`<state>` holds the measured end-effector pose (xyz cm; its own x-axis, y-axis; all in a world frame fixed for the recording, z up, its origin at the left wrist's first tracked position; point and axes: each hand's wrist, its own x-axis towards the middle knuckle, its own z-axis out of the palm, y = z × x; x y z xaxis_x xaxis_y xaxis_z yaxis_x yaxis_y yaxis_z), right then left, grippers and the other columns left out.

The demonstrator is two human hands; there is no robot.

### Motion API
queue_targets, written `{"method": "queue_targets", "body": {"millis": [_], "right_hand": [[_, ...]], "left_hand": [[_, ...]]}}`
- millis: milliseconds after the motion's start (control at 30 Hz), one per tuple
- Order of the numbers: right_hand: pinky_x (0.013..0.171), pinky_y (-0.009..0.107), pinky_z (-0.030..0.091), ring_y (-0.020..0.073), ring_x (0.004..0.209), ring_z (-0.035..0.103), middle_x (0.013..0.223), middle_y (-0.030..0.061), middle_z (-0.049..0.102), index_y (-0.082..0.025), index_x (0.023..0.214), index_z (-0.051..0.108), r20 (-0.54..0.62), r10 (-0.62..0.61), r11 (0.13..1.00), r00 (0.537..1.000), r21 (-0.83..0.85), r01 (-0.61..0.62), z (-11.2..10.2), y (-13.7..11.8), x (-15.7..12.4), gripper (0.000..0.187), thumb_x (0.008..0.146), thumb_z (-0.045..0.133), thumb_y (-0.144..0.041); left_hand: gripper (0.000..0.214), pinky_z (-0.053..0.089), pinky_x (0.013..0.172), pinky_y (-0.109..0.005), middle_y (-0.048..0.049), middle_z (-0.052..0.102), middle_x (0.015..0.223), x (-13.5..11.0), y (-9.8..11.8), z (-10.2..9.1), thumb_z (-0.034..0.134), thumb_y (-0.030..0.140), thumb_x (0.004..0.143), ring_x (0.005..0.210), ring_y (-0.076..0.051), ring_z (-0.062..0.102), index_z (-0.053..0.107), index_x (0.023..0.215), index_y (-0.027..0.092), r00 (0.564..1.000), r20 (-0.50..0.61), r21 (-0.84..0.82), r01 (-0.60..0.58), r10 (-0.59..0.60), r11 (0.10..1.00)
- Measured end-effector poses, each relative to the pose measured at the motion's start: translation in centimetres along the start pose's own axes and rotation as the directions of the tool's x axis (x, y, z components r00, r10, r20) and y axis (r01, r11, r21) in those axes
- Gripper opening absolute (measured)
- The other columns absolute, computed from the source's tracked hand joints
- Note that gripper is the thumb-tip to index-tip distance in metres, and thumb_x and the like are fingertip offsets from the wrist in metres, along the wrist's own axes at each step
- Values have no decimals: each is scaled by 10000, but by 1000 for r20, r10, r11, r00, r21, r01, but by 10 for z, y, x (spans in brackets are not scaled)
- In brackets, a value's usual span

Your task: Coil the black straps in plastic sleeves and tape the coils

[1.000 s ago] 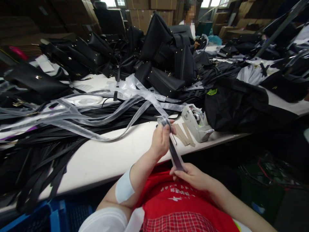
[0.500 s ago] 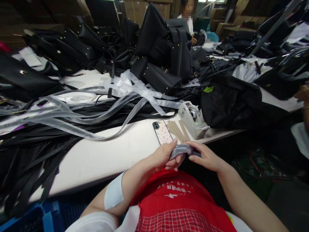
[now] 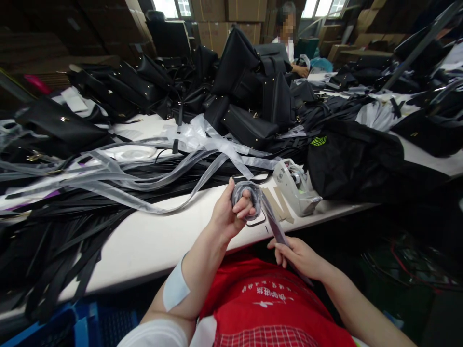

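My left hand (image 3: 235, 207) is raised over the table's front edge, its fingers curled through a coiled strap (image 3: 257, 197) in clear plastic sleeving. From the coil, the strap's loose length (image 3: 273, 224) slants down to my right hand (image 3: 294, 255), which pinches it between thumb and fingers in front of the red apron. Behind the coil lies a phone (image 3: 257, 220), mostly covered by my hand and the strap. Flat brown strips (image 3: 278, 205) rest beside it, close to a white tape dispenser (image 3: 294, 185).
Long black straps (image 3: 119, 180), some sleeved in plastic, spread across the white table (image 3: 144, 236) at left. Black handbags (image 3: 238, 67) are piled behind. A black cloth bag (image 3: 354, 164) lies at right. Blue crates (image 3: 83, 323) stand below left. Across the table is another person (image 3: 289, 48).
My left hand has risen with the coil, which now faces me and covers most of the phone. My right hand has moved down, drawing the strap's loose length out straight.
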<state>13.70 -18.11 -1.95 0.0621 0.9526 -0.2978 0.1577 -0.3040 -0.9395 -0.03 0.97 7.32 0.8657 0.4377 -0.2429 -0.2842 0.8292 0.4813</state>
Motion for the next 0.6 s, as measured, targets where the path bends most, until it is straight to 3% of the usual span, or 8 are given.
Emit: {"method": "queue_targets", "body": {"millis": [100, 167, 267, 300, 367, 433, 500, 600], "right_hand": [[518, 233, 433, 116, 522, 538, 645, 0, 599, -147, 1007, 602, 59, -22, 995, 998, 103, 16, 15, -1, -3, 469, 957, 407, -570], [485, 219, 378, 101, 486, 490, 612, -12, 583, -157, 983, 595, 91, -32, 989, 995, 147, 18, 24, -6, -6, 448, 962, 406, -563], [442, 211, 289, 85, 440, 416, 574, -19, 570, -164, 950, 592, 105, -54, 972, 993, 233, 28, 26, -17, -14, 425, 947, 448, -564], [435, 210, 271, 83, 434, 402, 564, -17, 569, -165, 937, 593, 76, -71, 961, 995, 272, 48, 24, -19, -18, 416, 938, 471, -563], [431, 206, 258, 84, 434, 397, 534, -16, 562, -167, 913, 592, -35, -93, 927, 995, 361, 100, 13, -19, -28, 393, 920, 518, -553], [421, 200, 253, 85, 423, 399, 502, -16, 552, -170, 880, 589, -135, -77, 896, 988, 425, 127, -2, -12, -38, 376, 911, 537, -540], [400, 196, 253, 84, 398, 402, 495, -10, 560, -169, 839, 584, -124, -43, 903, 991, 419, 91, -17, 0, -47, 379, 902, 545, -540], [422, 218, 356, 117, 446, 494, 576, 19, 612, -167, 841, 609, -37, -50, 971, 998, 231, 57, -37, 19, -56, 391, 894, 541, -548]], "left_hand": [[608, 501, 621, -240, 87, 312, 413, 10, 1, 2, 271, 569, 977, 360, -61, 328, 610, 743, 121, 979, -76, 91, -181, 188, 979], [564, 512, 726, -296, 64, 419, 501, 19, -5, -2, 322, 599, 953, 454, -86, 443, 619, 867, 127, 912, -93, 255, -366, 399, 895], [549, 480, 843, -375, -23, 593, 714, 26, -27, -17, 315, 617, 940, 698, -165, 584, 590, 1014, 148, 765, 83, 693, -505, 638, 515], [545, 468, 857, -395, -59, 621, 777, 25, -38, -23, 304, 611, 941, 765, -194, 596, 588, 1009, 152, 753, 189, 821, -474, 631, 319], [533, 459, 836, -425, -119, 636, 830, 17, -62, -33, 306, 598, 935, 821, -246, 596, 598, 941, 152, 796, 374, 920, -385, 476, -78], [521, 461, 774, -423, -139, 629, 816, 4, -86, -37, 379, 623, 890, 804, -276, 590, 604, 889, 153, 846, 466, 863, -370, 258, -344], [506, 450, 686, -378, -113, 611, 747, -8, -104, -35, 465, 650, 836, 728, -261, 577, 605, 835, 163, 877, 468, 804, -372, 110, -464], [487, 370, 565, -300, -47, 554, 630, -20, -117, -25, 472, 637, 849, 579, -181, 507, 570, 697, 185, 936, 352, 820, -316, -14, -478]]}}
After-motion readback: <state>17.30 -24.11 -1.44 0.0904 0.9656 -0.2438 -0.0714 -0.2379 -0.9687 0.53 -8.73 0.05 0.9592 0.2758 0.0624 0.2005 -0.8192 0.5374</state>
